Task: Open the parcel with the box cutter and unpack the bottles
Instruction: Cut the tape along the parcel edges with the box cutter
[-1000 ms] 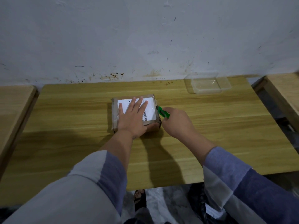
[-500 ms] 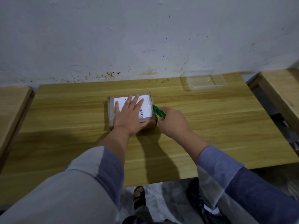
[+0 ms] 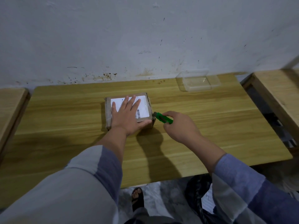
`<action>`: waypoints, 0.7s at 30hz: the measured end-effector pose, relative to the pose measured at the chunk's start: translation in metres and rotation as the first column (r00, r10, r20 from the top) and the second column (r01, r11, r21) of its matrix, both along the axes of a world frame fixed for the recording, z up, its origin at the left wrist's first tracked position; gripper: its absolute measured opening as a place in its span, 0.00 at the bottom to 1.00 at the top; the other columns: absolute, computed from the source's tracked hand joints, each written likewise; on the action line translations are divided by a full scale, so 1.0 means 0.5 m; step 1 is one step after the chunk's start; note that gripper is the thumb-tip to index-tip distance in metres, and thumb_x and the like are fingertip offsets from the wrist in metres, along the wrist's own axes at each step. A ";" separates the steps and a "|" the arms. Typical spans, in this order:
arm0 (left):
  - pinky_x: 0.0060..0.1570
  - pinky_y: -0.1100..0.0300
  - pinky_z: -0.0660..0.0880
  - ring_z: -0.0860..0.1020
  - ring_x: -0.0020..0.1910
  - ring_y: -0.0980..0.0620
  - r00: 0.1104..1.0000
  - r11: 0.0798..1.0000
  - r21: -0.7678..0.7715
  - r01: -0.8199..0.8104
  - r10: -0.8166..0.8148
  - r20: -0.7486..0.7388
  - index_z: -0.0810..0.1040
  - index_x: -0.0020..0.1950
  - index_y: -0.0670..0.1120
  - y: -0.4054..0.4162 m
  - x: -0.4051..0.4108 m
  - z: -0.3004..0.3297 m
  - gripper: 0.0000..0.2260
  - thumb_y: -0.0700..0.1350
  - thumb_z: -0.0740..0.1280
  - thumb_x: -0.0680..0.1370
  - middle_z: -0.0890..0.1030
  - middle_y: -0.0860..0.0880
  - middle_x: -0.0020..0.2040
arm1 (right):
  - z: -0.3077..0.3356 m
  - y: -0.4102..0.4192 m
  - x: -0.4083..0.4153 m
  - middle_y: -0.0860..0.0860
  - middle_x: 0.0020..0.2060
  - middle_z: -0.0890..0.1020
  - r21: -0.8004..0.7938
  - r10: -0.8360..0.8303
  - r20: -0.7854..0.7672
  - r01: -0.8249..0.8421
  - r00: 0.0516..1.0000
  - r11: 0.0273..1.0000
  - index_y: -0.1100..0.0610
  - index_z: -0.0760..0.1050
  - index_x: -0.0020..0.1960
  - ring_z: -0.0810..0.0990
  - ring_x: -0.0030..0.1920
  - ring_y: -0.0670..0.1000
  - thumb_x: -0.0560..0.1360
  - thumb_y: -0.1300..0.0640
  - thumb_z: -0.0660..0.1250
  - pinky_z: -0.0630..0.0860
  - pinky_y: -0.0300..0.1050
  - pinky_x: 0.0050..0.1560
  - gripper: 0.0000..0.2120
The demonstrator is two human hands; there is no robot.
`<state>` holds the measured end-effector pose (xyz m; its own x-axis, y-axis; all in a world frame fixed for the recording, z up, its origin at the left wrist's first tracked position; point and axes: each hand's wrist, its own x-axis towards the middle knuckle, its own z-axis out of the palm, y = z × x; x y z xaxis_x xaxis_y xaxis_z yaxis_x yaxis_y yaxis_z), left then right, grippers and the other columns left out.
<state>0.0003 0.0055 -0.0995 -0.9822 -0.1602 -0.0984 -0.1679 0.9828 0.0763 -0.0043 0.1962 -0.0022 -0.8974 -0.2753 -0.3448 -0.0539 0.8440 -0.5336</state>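
Parcel point(image 3: 127, 109) first: it sits a little left of the middle of the wooden table point(image 3: 210, 126), taped shut with its white label facing up, and no bottle shows yet. Your left hand point(image 3: 127, 115) lies flat on top of it, fingers straight and spread over the label, the thumb hooked along the near edge to pin it down. Moving right, the change of the last second is at the parcel's right side: the green box cutter point(image 3: 162, 118) was up along the right edge about midway back, and now its tip sits at the near right corner, touching the cardboard there. I judge that you have drawn the cut toward yourself along that edge seam, so one side of the tape is likely slit, though the cut itself is too small to confirm; the other seams look untouched, and the unpacking has not begun. Your right hand point(image 3: 181, 126) is curled tightly around the cutter's handle, just beside the parcel's near right corner and apart from your left thumb. Further right, near the wall, a clear plastic tub point(image 3: 199, 81) stands well apart from everything else.
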 end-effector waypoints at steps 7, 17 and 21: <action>0.72 0.35 0.41 0.36 0.77 0.52 1.000 1.000 0.004 0.012 -0.012 0.015 0.43 0.78 0.55 -0.011 -0.003 0.005 0.42 0.75 0.49 0.71 0.39 0.55 0.79 | 0.007 -0.013 -0.031 0.54 0.47 0.80 -0.184 -0.089 0.022 0.092 0.996 0.979 0.44 0.69 0.67 0.75 0.29 0.50 0.75 0.57 0.60 0.71 0.41 0.24 0.22; 0.74 0.41 0.41 0.45 0.78 0.56 0.991 0.980 0.146 0.131 -0.134 0.009 0.47 0.78 0.55 -0.071 0.001 0.037 0.49 0.80 0.46 0.64 0.47 0.56 0.79 | -0.085 -0.076 -0.024 0.57 0.54 0.78 -0.312 -0.219 0.112 0.243 0.969 0.918 0.45 0.55 0.74 0.81 0.41 0.57 0.80 0.58 0.57 0.81 0.54 0.43 0.25; 0.73 0.38 0.41 0.43 0.78 0.54 0.983 0.981 0.067 0.183 -0.184 0.011 0.47 0.78 0.54 -0.121 -0.026 0.036 0.50 0.80 0.43 0.62 0.47 0.54 0.79 | -0.109 -0.105 -0.012 0.53 0.70 0.70 -0.339 -0.180 0.082 0.198 0.980 0.920 0.51 0.49 0.77 0.71 0.68 0.56 0.76 0.57 0.66 0.70 0.51 0.64 0.36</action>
<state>-0.0125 -0.0548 -0.0814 -0.9924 0.0299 -0.1192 0.0131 0.9901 0.1397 -0.0104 0.1438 -0.0565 -0.9291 -0.2115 -0.3034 0.1217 0.6000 -0.7907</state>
